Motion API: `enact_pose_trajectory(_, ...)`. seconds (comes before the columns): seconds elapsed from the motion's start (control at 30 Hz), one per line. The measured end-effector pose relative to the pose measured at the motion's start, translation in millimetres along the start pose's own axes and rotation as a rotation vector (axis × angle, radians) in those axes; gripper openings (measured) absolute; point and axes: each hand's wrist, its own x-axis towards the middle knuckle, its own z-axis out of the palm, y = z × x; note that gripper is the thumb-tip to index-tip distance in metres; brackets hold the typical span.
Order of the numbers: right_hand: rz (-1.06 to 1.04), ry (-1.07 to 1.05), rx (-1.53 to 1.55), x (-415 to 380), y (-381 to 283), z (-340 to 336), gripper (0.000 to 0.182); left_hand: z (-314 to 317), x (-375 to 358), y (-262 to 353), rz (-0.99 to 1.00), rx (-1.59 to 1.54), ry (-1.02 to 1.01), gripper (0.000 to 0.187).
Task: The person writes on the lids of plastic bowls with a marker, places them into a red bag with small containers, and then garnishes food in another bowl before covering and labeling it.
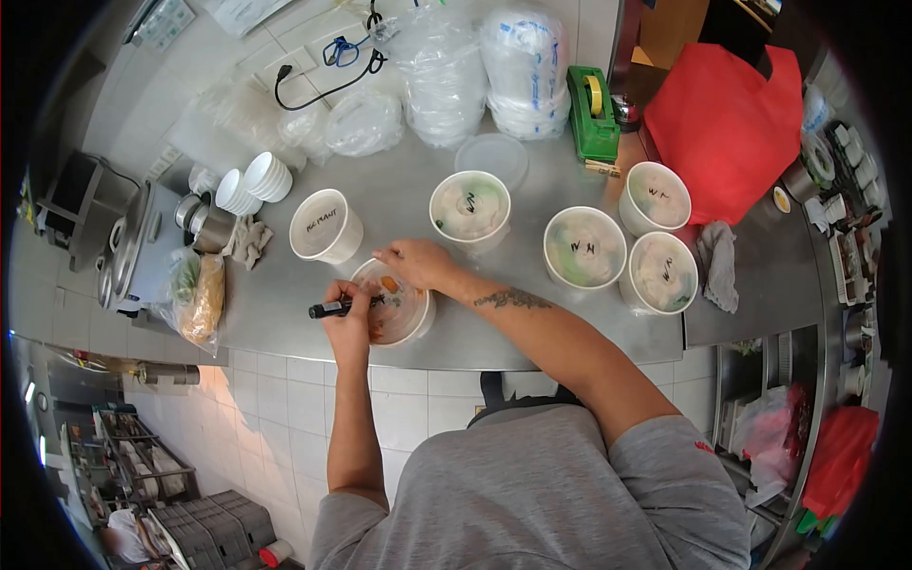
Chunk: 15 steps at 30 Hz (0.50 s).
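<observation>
My left hand (350, 316) grips a black marker (330, 310), its tip over the clear lid of a white tub (414, 323) with orange and red food inside. On the far side of that tub, my right hand (416, 263) has its curled fingers at the rim. Just beyond stands a tub with black writing on its lid (323, 220). A lidded tub with pale and green contents (471, 206) is further right, also marked in black. Three similar marked tubs (584, 247) (655, 197) (662, 273) are grouped at the right.
Stacked white cups (267, 178), metal pots (211, 226) and bagged food (200, 299) are at the left. Plastic-wrapped containers (437, 76), a loose lid (491, 161) and a green tape dispenser (594, 114) line the back. A red bag (722, 133) and grey cloth (717, 266) lie right.
</observation>
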Motion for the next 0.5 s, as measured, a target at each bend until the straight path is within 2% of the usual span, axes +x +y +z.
enact_pose_trajectory(0.07,0.007,-0.006,0.016,-1,-1,-1,0.052,1,0,4,-0.109,-0.131,0.016,0.017)
enact_pose_trajectory(0.17,0.008,-0.006,0.026,0,-2,-2,0.051,10,1,-4,0.013,-0.08,-0.027,0.015)
enact_pose_trajectory(0.37,-0.014,-0.006,0.027,2,3,0,0.052,10,0,-14,0.08,0.059,-0.095,0.014)
enact_pose_trajectory(0.5,-0.013,-0.004,0.028,0,2,-1,0.052,17,-2,-9,0.051,0.023,-0.047,0.015)
